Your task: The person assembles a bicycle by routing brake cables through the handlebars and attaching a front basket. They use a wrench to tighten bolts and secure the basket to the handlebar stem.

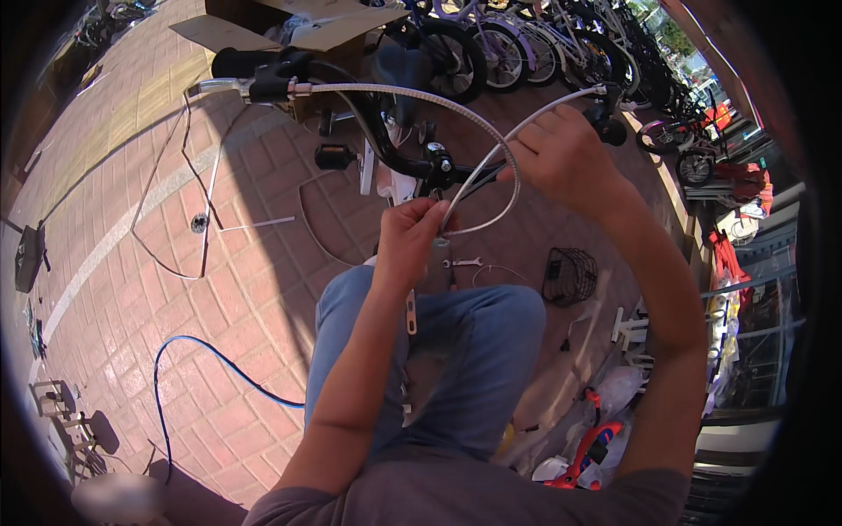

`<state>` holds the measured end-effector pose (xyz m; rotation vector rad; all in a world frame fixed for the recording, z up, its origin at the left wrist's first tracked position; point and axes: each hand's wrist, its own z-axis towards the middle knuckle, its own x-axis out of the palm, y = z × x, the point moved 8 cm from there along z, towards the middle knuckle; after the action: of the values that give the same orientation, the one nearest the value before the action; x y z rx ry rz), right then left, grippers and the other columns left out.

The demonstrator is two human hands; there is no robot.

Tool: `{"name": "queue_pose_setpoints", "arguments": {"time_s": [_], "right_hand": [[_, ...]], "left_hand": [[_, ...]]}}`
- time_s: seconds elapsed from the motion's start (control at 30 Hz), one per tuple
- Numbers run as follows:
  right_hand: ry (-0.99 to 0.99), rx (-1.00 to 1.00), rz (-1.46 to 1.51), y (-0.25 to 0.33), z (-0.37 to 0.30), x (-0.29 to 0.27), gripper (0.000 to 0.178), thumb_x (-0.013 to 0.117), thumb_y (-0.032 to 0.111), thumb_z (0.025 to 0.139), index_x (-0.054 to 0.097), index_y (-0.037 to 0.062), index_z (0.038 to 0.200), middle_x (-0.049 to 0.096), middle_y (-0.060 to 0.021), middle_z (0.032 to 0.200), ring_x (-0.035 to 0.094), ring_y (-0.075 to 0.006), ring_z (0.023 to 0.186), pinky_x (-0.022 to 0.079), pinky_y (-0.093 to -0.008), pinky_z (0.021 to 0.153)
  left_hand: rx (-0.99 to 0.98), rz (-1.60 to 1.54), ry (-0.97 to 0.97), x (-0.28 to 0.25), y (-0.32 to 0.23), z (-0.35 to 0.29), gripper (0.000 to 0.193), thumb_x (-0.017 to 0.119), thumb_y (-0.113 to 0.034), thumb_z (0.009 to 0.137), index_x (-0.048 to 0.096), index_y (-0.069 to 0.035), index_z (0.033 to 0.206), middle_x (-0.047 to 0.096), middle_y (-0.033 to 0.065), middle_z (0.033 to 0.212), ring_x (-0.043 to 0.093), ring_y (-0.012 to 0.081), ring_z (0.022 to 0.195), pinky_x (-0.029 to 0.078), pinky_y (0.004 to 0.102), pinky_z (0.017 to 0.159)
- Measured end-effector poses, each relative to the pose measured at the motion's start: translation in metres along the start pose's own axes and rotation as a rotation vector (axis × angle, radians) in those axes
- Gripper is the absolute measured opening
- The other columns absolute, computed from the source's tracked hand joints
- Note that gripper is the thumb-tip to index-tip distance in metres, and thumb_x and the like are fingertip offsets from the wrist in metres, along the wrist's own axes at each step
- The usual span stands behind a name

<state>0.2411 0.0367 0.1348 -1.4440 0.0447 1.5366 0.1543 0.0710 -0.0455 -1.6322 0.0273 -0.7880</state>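
A black bicycle handlebar (375, 131) with a silver brake lever (219, 88) stands in front of me. From the lever a pale ribbed brake cable (412, 91) arcs right and loops back toward the stem (438, 163). Below the stem, my left hand (410, 235) pinches the cables where they come together. My right hand (561, 156) is closed, fingers curled, on the second white brake cable (478, 175) beside the right half of the bar. That cable runs up to the right grip (611, 131); the curled fingers partly hide the bar behind them.
A wrench (463, 263) and a black wire basket (568, 276) lie on the brick paving. An opened cardboard box (342, 28) and rows of bicycles (500, 54) stand beyond. A blue hose (224, 358) curves at left; red parts (589, 451) and plastic wrapping lie at lower right.
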Motion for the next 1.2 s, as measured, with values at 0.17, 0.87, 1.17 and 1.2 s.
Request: {"name": "queue_pose_setpoints", "arguments": {"time_s": [0.17,0.87,1.17,1.2], "right_hand": [[-0.038,-0.085,-0.136,0.005,-0.011,0.0,0.03,0.068,0.033,0.07,0.046,0.0147,0.063,0.038,0.0003,0.061,0.047,-0.0161,0.059,0.034,-0.0303,0.054],[-0.285,0.493,0.0,0.041,-0.083,0.036,0.033,0.065,0.031,0.081,0.044,0.013,0.063,0.041,-0.0027,0.061,0.047,-0.0196,0.056,0.035,-0.0345,0.052],[-0.409,1.03,0.457,0.011,-0.137,0.028,0.03,0.067,0.024,0.082,0.051,0.0023,0.068,0.052,-0.0138,0.065,0.052,-0.031,0.057,0.038,-0.0407,0.051],[-0.397,1.147,0.562,0.024,-0.156,0.041,0.029,0.066,0.022,0.083,0.051,0.0006,0.069,0.054,-0.0155,0.067,0.052,-0.0326,0.058,0.039,-0.0411,0.052]], "left_hand": [[0.006,0.011,-0.006,-0.001,-0.002,-0.002,0.025,0.057,-0.016,0.093,0.067,0.005,0.083,0.064,0.0031,0.072,0.055,0.0067,0.067,0.043,0.022,0.063],[-0.041,0.095,0.058,-0.016,0.002,0.009,0.023,0.059,-0.018,0.091,0.067,0.003,0.085,0.067,0.0055,0.078,0.059,0.0089,0.071,0.046,0.0227,0.066],[0.143,0.091,-0.191,-0.078,-0.037,-0.001,0.025,0.055,-0.021,0.095,0.064,0.0,0.105,0.068,0.0072,0.089,0.064,0.0126,0.075,0.052,0.026,0.071],[0.161,0.082,-0.228,-0.084,-0.047,-0.006,0.024,0.056,-0.019,0.094,0.064,0.001,0.105,0.067,0.0067,0.089,0.063,0.0116,0.075,0.051,0.025,0.07]]}}
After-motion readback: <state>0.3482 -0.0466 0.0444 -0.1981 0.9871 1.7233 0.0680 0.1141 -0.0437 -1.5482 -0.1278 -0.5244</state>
